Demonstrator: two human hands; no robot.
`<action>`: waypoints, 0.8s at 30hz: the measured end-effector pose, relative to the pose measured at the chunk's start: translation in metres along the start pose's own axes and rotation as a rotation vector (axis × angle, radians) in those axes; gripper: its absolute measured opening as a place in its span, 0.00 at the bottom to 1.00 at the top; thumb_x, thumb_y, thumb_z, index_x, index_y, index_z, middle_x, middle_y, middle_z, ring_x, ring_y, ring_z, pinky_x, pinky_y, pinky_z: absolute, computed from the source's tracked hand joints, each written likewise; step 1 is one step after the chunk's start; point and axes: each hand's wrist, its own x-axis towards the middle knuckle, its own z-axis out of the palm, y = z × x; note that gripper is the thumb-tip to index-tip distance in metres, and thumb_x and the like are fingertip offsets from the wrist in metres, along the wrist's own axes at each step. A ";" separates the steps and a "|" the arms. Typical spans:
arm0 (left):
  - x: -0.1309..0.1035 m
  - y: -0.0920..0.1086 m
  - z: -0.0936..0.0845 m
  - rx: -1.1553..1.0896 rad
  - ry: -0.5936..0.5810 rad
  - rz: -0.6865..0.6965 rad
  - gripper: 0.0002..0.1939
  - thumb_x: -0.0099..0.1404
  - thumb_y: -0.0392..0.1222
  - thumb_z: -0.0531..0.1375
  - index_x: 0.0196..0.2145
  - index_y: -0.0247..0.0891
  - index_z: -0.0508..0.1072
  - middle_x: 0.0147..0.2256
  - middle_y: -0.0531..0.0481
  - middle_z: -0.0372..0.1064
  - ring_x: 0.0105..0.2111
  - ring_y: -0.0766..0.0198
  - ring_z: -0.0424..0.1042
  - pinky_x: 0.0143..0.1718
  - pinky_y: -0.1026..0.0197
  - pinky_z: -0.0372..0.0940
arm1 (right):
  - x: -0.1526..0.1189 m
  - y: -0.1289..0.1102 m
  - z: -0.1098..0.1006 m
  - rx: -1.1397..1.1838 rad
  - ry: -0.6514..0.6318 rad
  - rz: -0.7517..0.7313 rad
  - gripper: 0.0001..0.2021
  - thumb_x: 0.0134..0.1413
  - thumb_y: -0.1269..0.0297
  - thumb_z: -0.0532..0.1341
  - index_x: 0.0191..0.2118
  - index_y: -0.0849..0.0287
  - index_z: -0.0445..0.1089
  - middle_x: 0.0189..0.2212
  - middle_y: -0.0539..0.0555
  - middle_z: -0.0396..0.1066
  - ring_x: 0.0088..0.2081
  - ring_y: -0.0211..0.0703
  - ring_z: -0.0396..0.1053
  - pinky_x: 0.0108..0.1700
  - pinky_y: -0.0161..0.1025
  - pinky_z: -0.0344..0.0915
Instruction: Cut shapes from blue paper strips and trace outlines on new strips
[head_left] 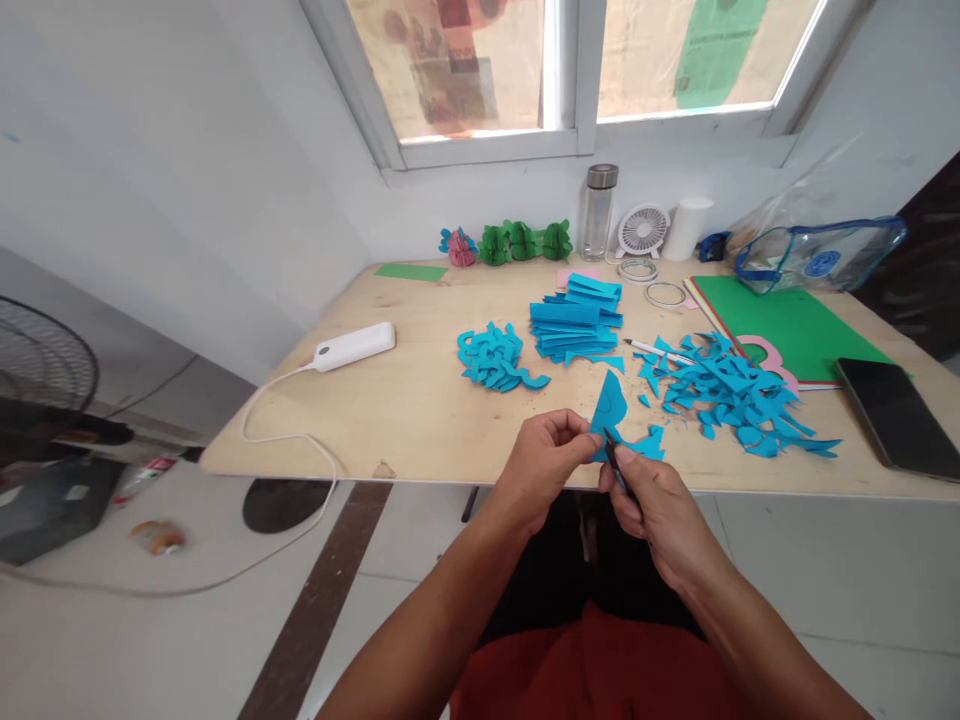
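Near the table's front edge, my left hand (pixel 551 452) pinches a piece of blue paper (pixel 609 405) with a curved line on it. My right hand (pixel 651 500) is closed around dark scissors (pixel 616 462), whose tips meet the paper beside my left fingers. Curved blue cutouts (pixel 495 358) lie in a heap at the left. Behind the hands is a stack of folded blue paper strips (pixel 574 325). Blue scraps (pixel 739 390) are spread to the right, with a white pen (pixel 660 350) partly among them.
On the wooden table (pixel 420 420) are a white power bank (pixel 355 346) with a cable, green sheets (pixel 810 330) and a black phone (pixel 900 412). Along the wall stand paper flowers (pixel 521 243), a glass bottle (pixel 598 215), a small fan (pixel 643 230) and a clear bag (pixel 855 250).
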 end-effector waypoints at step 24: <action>0.002 -0.001 -0.003 0.040 0.016 0.004 0.10 0.47 0.42 0.66 0.20 0.36 0.68 0.21 0.55 0.63 0.24 0.69 0.61 0.30 0.65 0.56 | -0.002 0.003 0.001 -0.005 -0.003 0.054 0.25 0.52 0.39 0.58 0.25 0.60 0.65 0.11 0.40 0.47 0.14 0.28 0.39 0.17 0.30 0.37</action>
